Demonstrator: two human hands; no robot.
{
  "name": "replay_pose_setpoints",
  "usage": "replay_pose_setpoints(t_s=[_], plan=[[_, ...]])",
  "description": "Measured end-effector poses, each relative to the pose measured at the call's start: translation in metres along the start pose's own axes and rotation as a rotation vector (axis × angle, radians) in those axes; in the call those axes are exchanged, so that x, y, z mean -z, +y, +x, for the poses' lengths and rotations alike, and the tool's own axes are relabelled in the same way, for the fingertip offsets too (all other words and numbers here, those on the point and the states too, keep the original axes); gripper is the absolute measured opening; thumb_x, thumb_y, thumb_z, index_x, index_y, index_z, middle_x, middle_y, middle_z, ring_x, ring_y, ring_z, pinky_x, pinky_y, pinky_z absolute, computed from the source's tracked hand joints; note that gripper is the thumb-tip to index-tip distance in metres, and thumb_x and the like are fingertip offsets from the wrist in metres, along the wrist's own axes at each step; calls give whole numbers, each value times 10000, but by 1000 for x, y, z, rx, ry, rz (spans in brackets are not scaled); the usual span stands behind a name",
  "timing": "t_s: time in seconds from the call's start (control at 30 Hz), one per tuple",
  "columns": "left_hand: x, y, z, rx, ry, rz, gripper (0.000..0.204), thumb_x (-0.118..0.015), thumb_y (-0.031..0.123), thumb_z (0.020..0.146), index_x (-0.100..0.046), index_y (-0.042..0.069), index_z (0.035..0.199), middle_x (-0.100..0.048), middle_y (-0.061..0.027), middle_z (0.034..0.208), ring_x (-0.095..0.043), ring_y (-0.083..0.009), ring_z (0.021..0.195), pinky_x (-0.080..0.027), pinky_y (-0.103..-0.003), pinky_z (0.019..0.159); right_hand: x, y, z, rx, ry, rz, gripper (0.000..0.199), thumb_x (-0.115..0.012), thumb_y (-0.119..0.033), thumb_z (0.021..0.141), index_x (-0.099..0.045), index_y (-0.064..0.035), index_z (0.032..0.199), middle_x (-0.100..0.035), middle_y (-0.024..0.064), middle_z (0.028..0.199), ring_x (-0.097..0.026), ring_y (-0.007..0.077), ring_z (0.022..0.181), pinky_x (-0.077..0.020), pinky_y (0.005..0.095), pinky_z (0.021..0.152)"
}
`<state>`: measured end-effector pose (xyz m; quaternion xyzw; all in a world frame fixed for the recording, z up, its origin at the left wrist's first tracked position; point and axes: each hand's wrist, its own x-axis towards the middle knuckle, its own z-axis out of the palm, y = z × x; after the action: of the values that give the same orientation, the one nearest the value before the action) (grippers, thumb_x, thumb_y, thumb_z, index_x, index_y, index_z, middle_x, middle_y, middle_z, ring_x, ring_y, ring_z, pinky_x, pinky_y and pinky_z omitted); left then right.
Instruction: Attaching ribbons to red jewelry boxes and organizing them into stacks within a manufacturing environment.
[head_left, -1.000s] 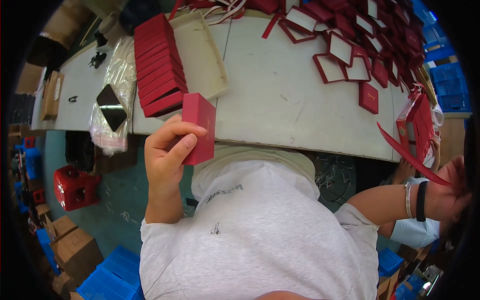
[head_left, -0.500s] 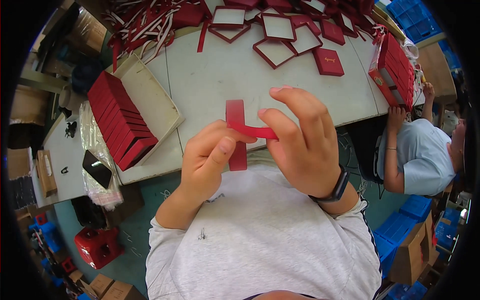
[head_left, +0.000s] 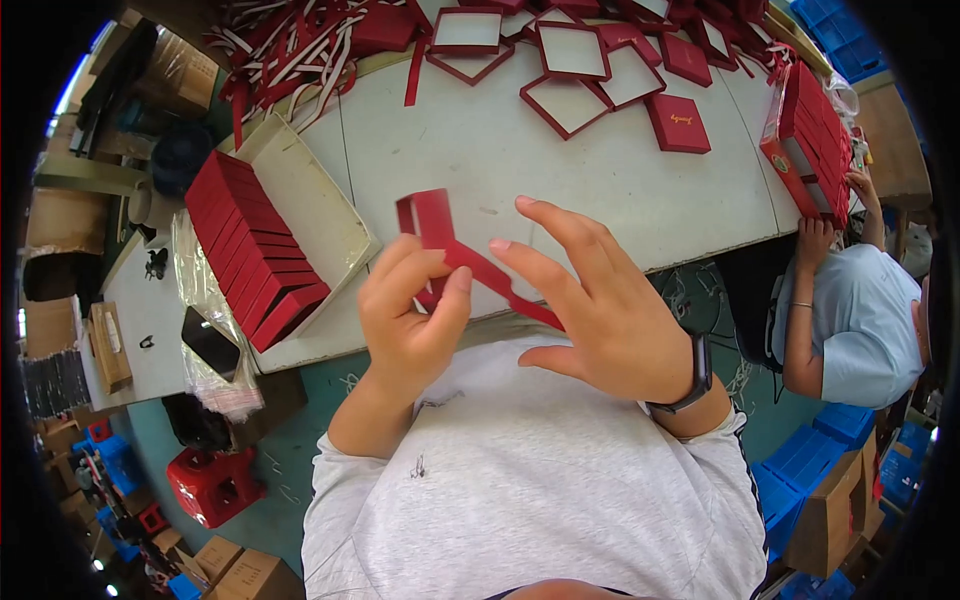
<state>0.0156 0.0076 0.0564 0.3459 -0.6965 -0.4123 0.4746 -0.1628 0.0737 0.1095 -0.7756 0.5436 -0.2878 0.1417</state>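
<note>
Red box (head_left: 434, 218): up in front of us near the table (head_left: 430, 140) edge; lower part hidden behind the left hand (head_left: 412, 308).
Left grip: thumb and fingers pinched on the box.
Ribbon (head_left: 482, 272): red, slants from box to right hand (head_left: 615, 325); we lose its far end there.
Right grip: fingers spread, thumb well apart; can't tell if it has the ribbon.
Left side: cream tray (head_left: 312, 190) with a row of red boxes (head_left: 245, 250).
Far side: open box parts (head_left: 568, 52), cut off at top.
</note>
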Motion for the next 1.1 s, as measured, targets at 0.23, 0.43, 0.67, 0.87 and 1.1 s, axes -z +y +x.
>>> replay_pose_setpoints(t_s=[0.23,0.43,0.67,0.87,1.1], plan=[[17,10,17,-299,-156,-33,173,-596,-43,589,-612,-24,760,-530,-82,714,-449,-165,575,-321,-272,501,5,15,21,-140,-112,779,351,-716,-194,763,-582,-11,1031,-615,104,947,-582,194,877,-462,279,763],[13,-13,-1,-182,-10,-203,406,-563,33,861,-482,32,1259,-588,-146,1037,-568,-205,937,-437,-316,826,6,15,15,-314,-217,1084,133,-655,-125,824,-592,-9,835,-597,49,737,-542,108,672,-437,227,607],[-2,-29,-6,146,108,-929,802,-573,32,850,-48,128,1449,-521,-95,1256,-491,-219,1154,-352,-416,990,22,31,-18,-65,60,1285,102,-653,-83,786,-560,-58,818,-452,41,850,-431,132,755,-340,239,685],[-25,-12,-13,191,106,-950,715,-566,44,857,-125,65,1419,-484,-83,1282,-454,-202,1186,-361,-384,988,-7,8,-3,-101,65,530,128,-689,-113,741,-565,-88,760,-472,52,945,-411,225,891,-347,312,780],[-21,-16,-20,100,89,-786,593,-494,48,895,-175,32,1395,-489,-133,1266,-469,-180,1158,-394,-355,941,-23,12,2,-146,85,445,110,-679,-119,747,-584,-68,768,-485,36,835,-401,234,804,-371,326,729]])
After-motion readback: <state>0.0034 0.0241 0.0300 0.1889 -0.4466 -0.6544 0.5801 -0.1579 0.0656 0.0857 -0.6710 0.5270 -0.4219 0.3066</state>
